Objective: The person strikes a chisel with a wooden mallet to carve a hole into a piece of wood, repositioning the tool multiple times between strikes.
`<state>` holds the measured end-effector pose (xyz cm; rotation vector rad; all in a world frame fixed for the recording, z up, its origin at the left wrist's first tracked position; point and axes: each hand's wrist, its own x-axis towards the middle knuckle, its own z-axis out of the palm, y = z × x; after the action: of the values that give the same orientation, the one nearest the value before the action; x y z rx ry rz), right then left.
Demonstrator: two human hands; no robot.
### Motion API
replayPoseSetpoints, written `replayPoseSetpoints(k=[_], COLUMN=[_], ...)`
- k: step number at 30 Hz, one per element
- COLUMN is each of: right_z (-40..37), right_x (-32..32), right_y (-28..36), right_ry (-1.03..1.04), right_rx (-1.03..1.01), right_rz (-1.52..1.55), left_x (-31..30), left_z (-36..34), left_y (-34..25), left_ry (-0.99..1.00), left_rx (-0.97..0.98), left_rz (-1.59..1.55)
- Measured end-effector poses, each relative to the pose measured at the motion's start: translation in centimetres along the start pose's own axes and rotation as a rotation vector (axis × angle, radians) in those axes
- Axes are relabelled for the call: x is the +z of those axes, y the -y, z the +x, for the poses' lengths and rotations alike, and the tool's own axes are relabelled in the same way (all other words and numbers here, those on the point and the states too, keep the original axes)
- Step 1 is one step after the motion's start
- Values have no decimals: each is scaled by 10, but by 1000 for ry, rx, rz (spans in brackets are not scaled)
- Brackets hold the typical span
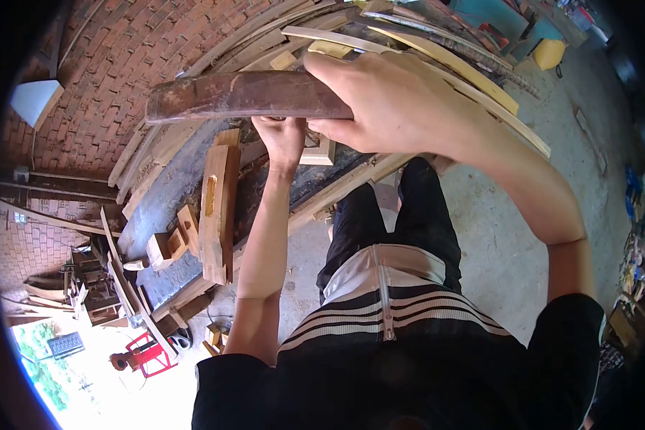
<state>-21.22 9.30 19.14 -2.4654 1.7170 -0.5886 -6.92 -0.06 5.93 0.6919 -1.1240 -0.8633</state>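
My right hand [387, 100] is closed around one end of a long, dark, worn wooden bar [244, 97], held up across the view above the workbench. The bar's far end points left. My left hand [283, 136] is curled just below it, partly covered by the bar, so what its fingers grip cannot be made out. Under the hands, a pale wooden piece [321, 153] lies on the bench. Left of my left forearm is a thick wooden block [220, 208] with a long slot cut in its face.
The dark workbench [161, 276] runs diagonally and carries smaller wood blocks [181, 233]. Long boards [473, 72] lie beyond the hands. A brick wall [132, 43] stands at the left. A red stool [154, 355] is on the floor at lower left. A yellow object [549, 54] lies at upper right.
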Motion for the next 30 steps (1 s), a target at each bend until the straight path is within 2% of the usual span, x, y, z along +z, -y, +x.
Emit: replayPoseSetpoints(k=[1, 3, 4, 6, 7, 9, 11, 14, 15, 16, 17, 18, 20, 23, 27, 28, 30], right_z=[-1, -2, -2, -3, -3, -6, -15, -37, -42, -51, -53, -51, -50, -53, -56, -56, -56], right_x=[4, 12, 17, 28, 36, 86, 116, 160, 177, 189, 188, 181, 179, 183, 187, 188, 188], right_y=[-6, -15, -18, -21, -27, -55, -67, -78, -77, -78, -72, -72, -71, -68, -69, -69, -68], right_ry=[-3, -71, -67, 46, 59, 154, 286, 340, 363, 275, 186, 287, 300, 286, 251, 250, 248], right_rx=[4, -72, -75, 268, 316, 457, 560, 607, 603, 543, 480, 565, 575, 567, 546, 550, 551], right_rz=[-7, 172, 172, 649, 685, 577, 545, 575, 580, 394, 210, 344, 344, 311, 263, 266, 255], left_x=[-6, -26, -28, -33, -37, -37, -45, -51, -51, -48, -49, -50, -47, -38, -26, -27, -29], left_z=[-1, 4, 6, 5, 6, -1, 0, 5, 8, 10, 12, 15, 21, 23, 23, 25, 30], left_y=[-1, 10, 20, 20, 19, 4, 1, -4, -4, -3, 0, 3, 5, 4, -6, -8, -13], left_ry=[3, 300, 283, 269, 304, 325, 368, 357, 232, 118, 111, -52, -295, -366, -213, -209, -48], left_rx=[1, -128, -40, -62, -67, -198, -232, -269, -228, -182, -188, -146, -91, -75, 8, 6, -72], left_rz=[-8, 150, 70, 52, 86, -101, -104, -124, -165, -212, -209, -159, -88, -84, -143, -142, -222])
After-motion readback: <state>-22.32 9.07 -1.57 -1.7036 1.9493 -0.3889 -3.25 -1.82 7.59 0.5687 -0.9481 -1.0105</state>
